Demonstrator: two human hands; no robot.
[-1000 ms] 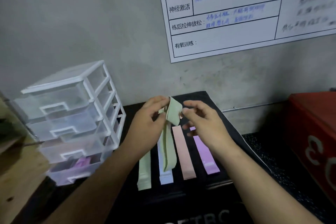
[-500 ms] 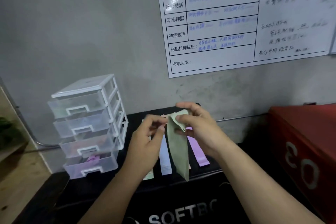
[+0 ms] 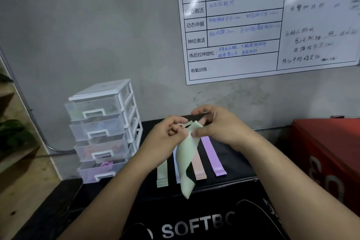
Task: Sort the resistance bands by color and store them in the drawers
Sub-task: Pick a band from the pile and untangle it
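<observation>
Two hands meet at top end of held green band point(image 3: 187, 159). Head view: left hand point(image 3: 165, 134) grip pinches that end in curled fingers; right hand point(image 3: 220, 128) grip pinches it from right. Band hangs twisted above worktop point(image 3: 237, 163). Lying flat beneath: second green band point(image 3: 162, 175), pink band point(image 3: 199, 169), purple band point(image 3: 213, 156). We judge step as folding green for storage. Next move calls for compact fold, one hand freed, drawer pulled on drawer unit point(image 3: 103, 128) at left; which drawer, we cannot tell.
</observation>
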